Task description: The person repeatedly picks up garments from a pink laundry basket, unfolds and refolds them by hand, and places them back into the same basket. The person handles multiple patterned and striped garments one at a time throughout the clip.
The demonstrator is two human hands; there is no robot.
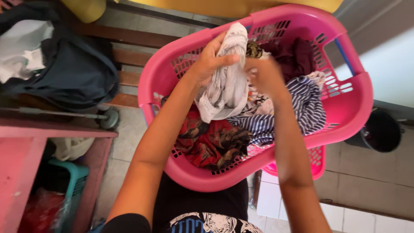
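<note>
— What's being handled?

— A pale grey-white garment [226, 82], bunched and twisted, held up over the middle of a pink laundry basket [345, 108]. Its loose end hangs down and touches the clothes piled inside.

— How do the hands sit on it?

— The left hand [209, 60] has its fingers [224, 59] wrapped and clamped round the upper part of the cloth, thumb across the front. The right hand [265, 75] is just beside it, on the other side of the same garment; it is blurred, but its fingers look closed on the cloth too.

— And in the basket?

— A blue-and-white striped piece [302, 108] lies to the right under the right wrist, a red and dark patterned cloth [211, 142] at the near side, a maroon garment [297, 56] towards the far rim, and a small dark patterned bit [254, 49] just behind the held cloth.

— Around it?

— The basket rests tilted in front of the person's body. To the left, a dark bag [73, 73] with white cloth [21, 49] lies on a wooden bench [129, 58]. Lower left there is a pink counter [26, 142] with a teal basket [75, 181] beneath it. A black bucket [381, 131] stands on the tiled floor [371, 181] to the right.
</note>
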